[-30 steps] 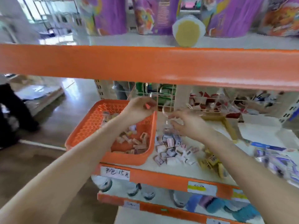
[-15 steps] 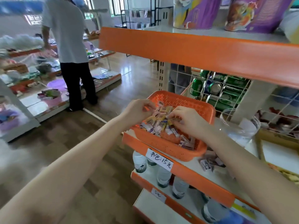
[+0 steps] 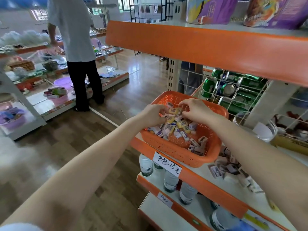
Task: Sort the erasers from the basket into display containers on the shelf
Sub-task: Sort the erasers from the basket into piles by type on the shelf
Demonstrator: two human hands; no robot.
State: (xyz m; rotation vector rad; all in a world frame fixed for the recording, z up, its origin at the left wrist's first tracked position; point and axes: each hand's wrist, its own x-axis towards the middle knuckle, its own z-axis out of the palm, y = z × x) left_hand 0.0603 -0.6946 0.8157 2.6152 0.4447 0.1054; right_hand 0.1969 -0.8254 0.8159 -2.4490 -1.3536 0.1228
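Both hands down in the orange basket (image 3: 175, 148); erasers (image 3: 175, 126) heaped directly under the fingers.
Left hand (image 3: 154, 115) pinches a small pinkish piece. Right hand (image 3: 197, 110) is curled into the heap; whether it grips anything, cannot tell. Hands close together, not touching. Clear container (image 3: 255, 128) stands right of the basket, nearer the right hand, beyond the basket's far rim. The orange upper shelf beam (image 3: 200, 45) likely limits lift height.
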